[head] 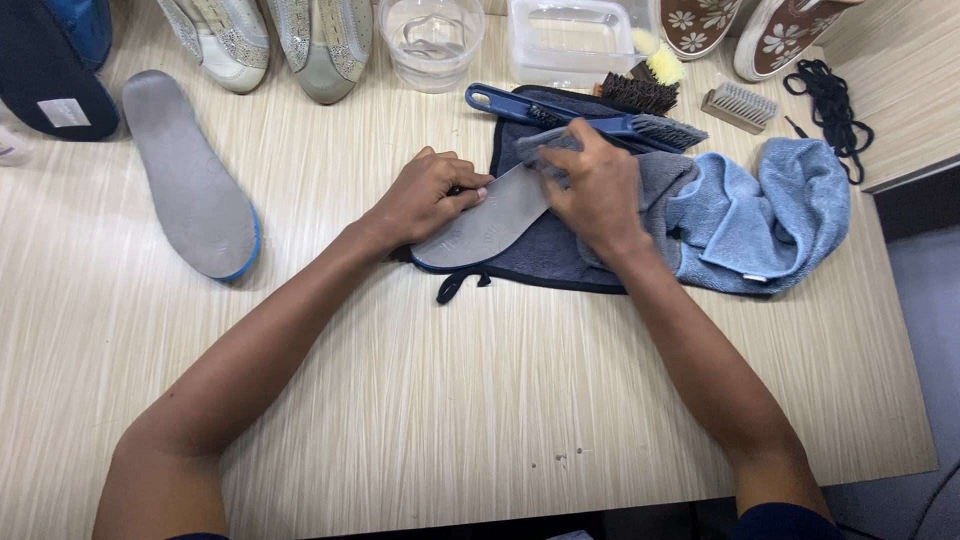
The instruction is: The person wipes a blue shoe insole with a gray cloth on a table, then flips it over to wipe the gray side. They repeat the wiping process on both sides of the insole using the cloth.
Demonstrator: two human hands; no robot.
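Note:
A grey shoe insole [487, 222] with a blue edge lies across a dark blue towel [545, 252] in the middle of the table. My left hand [425, 195] presses down on the insole's near end, fingers curled on it. My right hand [598, 183] rests on the insole's far end and holds a bunched part of a grey-blue cloth [672, 178] against it. A blue long-handled brush [580, 118] lies just beyond my right hand.
A second grey insole [190, 175] lies at the left. Along the far edge stand pale shoes [270, 40], a clear bowl of water [432, 40], a plastic tub [570, 40], small brushes [740, 105] and floral shoes [740, 25]. Black laces [830, 95] lie at the right.

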